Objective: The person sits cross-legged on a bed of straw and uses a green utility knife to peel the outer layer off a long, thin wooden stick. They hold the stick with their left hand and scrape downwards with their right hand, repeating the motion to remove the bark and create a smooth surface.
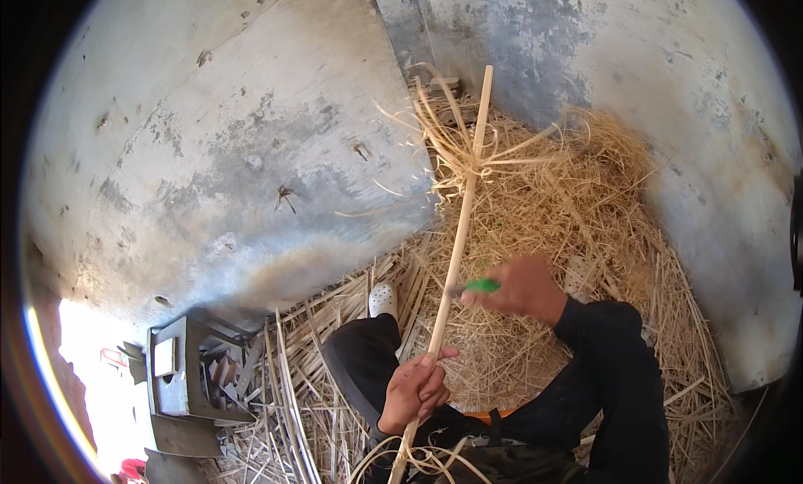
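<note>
A long pale wooden stick [460, 225] slants up and away from my lap, with thin curled shavings [470, 159] bunched round its upper part. My left hand [413, 389] is closed round the lower part of the stick. More curls [435, 465] hang from its near end. My right hand [529, 288], slightly blurred, is closed on a knife with a green handle [481, 286]. The short dark blade meets the stick above my left hand; its exact shape is smeared.
A large heap of fine shavings [569, 183] lies in the corner between two stained walls [251, 149]. Loose strips [288, 400] cover the floor at left. An open-sided grey box [173, 394] stands at lower left. A white perforated shoe [382, 301] shows beyond my knee.
</note>
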Action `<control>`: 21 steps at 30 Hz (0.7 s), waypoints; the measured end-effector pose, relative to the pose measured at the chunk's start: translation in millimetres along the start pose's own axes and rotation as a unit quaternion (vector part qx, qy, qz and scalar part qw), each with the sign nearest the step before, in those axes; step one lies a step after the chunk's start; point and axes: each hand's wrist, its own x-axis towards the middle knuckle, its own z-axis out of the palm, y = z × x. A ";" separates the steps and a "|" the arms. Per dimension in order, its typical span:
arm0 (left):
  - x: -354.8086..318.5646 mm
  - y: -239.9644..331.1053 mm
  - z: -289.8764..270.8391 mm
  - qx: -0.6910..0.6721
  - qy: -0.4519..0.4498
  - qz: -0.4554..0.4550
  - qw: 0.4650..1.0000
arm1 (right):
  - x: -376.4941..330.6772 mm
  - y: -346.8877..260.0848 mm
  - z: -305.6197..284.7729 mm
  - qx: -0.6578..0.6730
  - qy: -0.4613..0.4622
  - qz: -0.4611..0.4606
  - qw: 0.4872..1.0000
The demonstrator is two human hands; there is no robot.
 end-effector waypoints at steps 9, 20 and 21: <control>-3.3 2.9 6.4 0.047 0.007 -0.009 0.999 | 10.6 13.8 4.1 -0.055 0.006 0.005 0.998; -5.9 1.9 2.8 0.086 0.013 -0.005 0.996 | 9.5 5.2 16.5 -0.032 -0.005 0.010 0.999; -6.5 1.6 3.2 0.087 0.010 -0.003 0.996 | 4.1 -3.6 18.2 -0.030 0.008 -0.030 0.999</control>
